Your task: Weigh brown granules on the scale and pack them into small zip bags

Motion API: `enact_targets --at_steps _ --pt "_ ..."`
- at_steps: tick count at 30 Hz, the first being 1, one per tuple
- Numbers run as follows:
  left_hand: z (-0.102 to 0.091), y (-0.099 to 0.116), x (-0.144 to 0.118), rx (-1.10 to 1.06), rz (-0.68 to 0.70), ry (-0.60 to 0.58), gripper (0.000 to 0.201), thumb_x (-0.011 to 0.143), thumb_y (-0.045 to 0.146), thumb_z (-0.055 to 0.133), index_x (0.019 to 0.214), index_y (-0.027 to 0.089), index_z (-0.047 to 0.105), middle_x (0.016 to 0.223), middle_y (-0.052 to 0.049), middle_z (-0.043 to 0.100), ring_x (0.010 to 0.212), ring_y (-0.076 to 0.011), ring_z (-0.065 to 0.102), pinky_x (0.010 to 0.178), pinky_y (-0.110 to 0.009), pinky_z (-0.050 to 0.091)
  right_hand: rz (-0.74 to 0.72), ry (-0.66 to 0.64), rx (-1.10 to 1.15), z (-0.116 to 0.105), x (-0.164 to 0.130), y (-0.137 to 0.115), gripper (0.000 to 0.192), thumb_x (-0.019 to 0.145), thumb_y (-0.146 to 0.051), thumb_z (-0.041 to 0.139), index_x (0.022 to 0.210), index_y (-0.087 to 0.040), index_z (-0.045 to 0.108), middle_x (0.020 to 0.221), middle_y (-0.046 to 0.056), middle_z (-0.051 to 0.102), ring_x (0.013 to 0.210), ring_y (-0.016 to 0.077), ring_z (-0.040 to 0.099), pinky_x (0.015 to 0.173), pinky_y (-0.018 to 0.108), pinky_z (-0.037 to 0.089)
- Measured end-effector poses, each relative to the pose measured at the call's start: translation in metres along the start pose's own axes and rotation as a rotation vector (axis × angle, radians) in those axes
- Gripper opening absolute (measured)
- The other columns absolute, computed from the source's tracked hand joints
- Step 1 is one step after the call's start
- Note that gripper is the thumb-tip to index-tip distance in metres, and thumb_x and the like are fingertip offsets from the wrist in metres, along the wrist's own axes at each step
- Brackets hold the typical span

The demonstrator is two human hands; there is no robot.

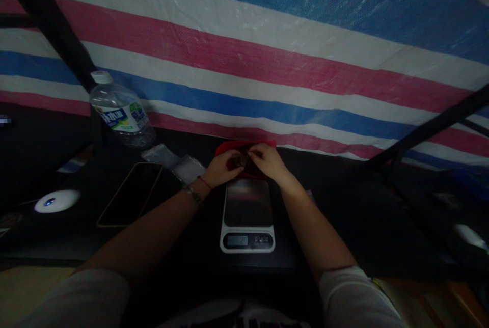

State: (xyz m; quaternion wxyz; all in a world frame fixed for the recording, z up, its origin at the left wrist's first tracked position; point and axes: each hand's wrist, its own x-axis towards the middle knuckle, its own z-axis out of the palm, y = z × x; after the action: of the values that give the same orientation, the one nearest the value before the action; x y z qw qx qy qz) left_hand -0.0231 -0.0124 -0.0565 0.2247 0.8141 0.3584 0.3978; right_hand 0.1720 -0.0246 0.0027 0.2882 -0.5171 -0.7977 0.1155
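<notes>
Hands together above far end of digital kitchen scale: left hand and right hand both pinching small dark item, too dim to identify, over red container. Flat glossy smartphone, clear plastic water bottle, crinkled clear bags on dark counter.

Clear plastic water bottle far left; dark flat phone beside small clear plastic bags; white oval mouse at table's left edge.
</notes>
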Motion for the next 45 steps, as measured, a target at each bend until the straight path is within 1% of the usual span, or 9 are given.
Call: enact_targets --at_steps 8,13,17,20,25,33,37,42,45 --pt "-0.010 0.016 -0.008 0.043 0.216 -0.256 0.050 0.074 0.035 0.065 0.120 0.019 0.056 0.113 -0.009 0.067 0.105 -0.0240 0.063 0.094 -0.037 0.049 0.088 -0.271 -0.260 0.009 -0.004 0.021 0.015 0.082 -0.017 0.057 0.087 -0.016 0.071 0.095 0.012 0.070 0.091 0.0211 0.062 0.083 0.029 0.043" --pt "-0.010 0.041 -0.011 0.082 0.336 -0.410 0.052 0.074 0.040 0.066 0.122 0.021 0.057 0.109 -0.009 0.068 0.101 -0.0255 0.064 0.092 -0.038 0.048 0.055 -0.297 -0.259 0.011 -0.004 0.020 0.015 0.082 -0.021 0.058 0.085 -0.015 0.072 0.092 0.011 0.070 0.088 0.0206 0.062 0.078 0.027 0.043" --pt "-0.009 0.042 -0.012 0.029 0.379 -0.480 0.069 0.068 0.053 0.070 0.127 0.022 0.054 0.111 -0.010 0.068 0.104 -0.0277 0.062 0.093 -0.040 0.047 0.062 -0.308 -0.282 0.012 -0.004 0.022 0.019 0.084 -0.021 0.055 0.091 -0.015 0.071 0.094 0.012 0.069 0.089 0.0205 0.062 0.079 0.028 0.043" --pt "-0.011 0.029 -0.010 0.006 0.360 -0.392 0.064 0.076 0.054 0.062 0.129 0.021 0.052 0.116 -0.011 0.066 0.108 -0.0276 0.060 0.095 -0.041 0.045 0.079 -0.300 -0.280 0.015 -0.006 0.022 0.020 0.086 -0.019 0.052 0.091 -0.013 0.071 0.095 0.014 0.069 0.089 0.0212 0.062 0.080 0.028 0.044" --pt "-0.008 0.005 -0.001 0.219 0.128 -0.077 0.033 0.091 0.031 0.040 0.113 0.018 0.062 0.108 -0.009 0.068 0.103 -0.0229 0.061 0.095 -0.040 0.046 0.108 -0.338 -0.299 0.021 -0.008 0.025 0.025 0.080 -0.018 0.060 0.103 -0.013 0.069 0.106 0.016 0.067 0.096 0.0237 0.062 0.085 0.030 0.044" --pt "-0.009 0.016 0.007 0.394 0.092 -0.078 0.031 0.091 0.028 0.040 0.105 0.016 0.066 0.101 -0.010 0.069 0.098 -0.0223 0.062 0.092 -0.038 0.047 0.142 -0.411 -0.351 0.022 -0.003 0.031 0.030 0.083 -0.017 0.057 0.112 -0.014 0.066 0.114 0.014 0.066 0.107 0.0225 0.059 0.095 0.028 0.040" --pt "-0.036 0.036 0.016 0.420 0.038 -0.239 0.030 0.089 0.028 0.042 0.102 0.018 0.068 0.099 -0.008 0.070 0.092 -0.0214 0.064 0.086 -0.034 0.048 0.125 -0.388 -0.317 0.023 -0.003 0.032 0.029 0.081 -0.013 0.057 0.108 -0.015 0.069 0.111 0.012 0.068 0.105 0.0215 0.060 0.093 0.026 0.041" --pt "-0.099 0.037 0.020 0.282 -0.121 -0.818 0.025 0.075 0.024 0.056 0.093 0.024 0.073 0.084 0.001 0.073 0.073 -0.0168 0.065 0.071 -0.025 0.048 0.086 -0.354 -0.271 0.022 -0.003 0.035 0.024 0.081 -0.014 0.058 0.101 -0.017 0.071 0.107 0.008 0.070 0.103 0.0202 0.061 0.093 0.026 0.042" --pt "-0.124 0.026 0.010 0.359 -0.086 -0.793 0.040 0.064 0.025 0.067 0.104 0.024 0.071 0.100 -0.001 0.072 0.087 -0.0201 0.065 0.079 -0.026 0.048 0.089 -0.344 -0.282 0.021 -0.002 0.036 0.022 0.080 -0.016 0.060 0.098 -0.019 0.072 0.106 0.008 0.070 0.104 0.0210 0.061 0.093 0.027 0.042"
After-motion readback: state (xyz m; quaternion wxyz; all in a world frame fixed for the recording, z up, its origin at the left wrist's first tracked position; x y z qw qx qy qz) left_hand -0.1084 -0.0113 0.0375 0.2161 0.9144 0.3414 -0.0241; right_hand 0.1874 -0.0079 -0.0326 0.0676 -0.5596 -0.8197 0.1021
